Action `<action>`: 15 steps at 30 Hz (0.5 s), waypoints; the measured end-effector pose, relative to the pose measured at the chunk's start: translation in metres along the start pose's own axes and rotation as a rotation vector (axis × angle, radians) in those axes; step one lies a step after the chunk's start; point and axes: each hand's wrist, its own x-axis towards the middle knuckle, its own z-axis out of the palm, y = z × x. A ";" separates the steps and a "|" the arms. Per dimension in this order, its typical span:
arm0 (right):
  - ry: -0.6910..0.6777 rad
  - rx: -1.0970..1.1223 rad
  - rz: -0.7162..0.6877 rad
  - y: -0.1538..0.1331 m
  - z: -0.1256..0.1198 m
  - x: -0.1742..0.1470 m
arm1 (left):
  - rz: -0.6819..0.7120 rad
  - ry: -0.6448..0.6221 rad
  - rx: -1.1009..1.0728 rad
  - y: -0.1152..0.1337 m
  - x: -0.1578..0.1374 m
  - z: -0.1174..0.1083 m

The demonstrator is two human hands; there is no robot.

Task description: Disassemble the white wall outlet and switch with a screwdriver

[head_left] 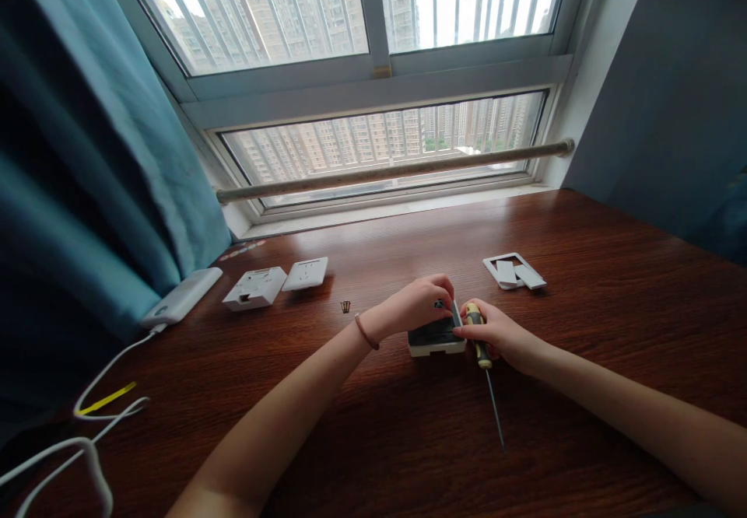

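My left hand (429, 302) is bent over an open wall box (437, 348) with a pale rim and a dark inside. Its fingers are pinched together against the inner side of a white panel (457, 314) that stands tilted up at the box's right side. What they grip is hidden. My right hand (496, 333) is closed around a screwdriver (479, 339) with a yellow and grey handle, its long shaft pointing down toward me. The thumb and fingertips of that hand also touch the panel's edge.
Several screws (345, 307) lie left of the box. Farther left are a white socket plate (306, 273), a white box (254, 288) and a white power strip (182, 298) with its cable. At the right rests a white frame (495, 260) with loose covers. A yellow strip (108, 398) lies near the cable.
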 end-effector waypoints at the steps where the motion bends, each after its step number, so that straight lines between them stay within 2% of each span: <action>1: 0.001 -0.006 -0.003 0.000 0.000 0.000 | -0.003 0.003 0.003 0.001 0.000 0.000; 8: 0.004 -0.008 0.003 0.001 0.001 -0.001 | -0.030 0.071 0.079 0.002 0.001 0.006; 12: -0.007 0.000 -0.008 0.001 0.002 -0.001 | -0.042 0.167 0.035 0.001 0.001 0.006; 15: 0.000 -0.001 -0.016 -0.001 0.002 -0.001 | -0.048 0.187 -0.007 0.002 0.000 0.005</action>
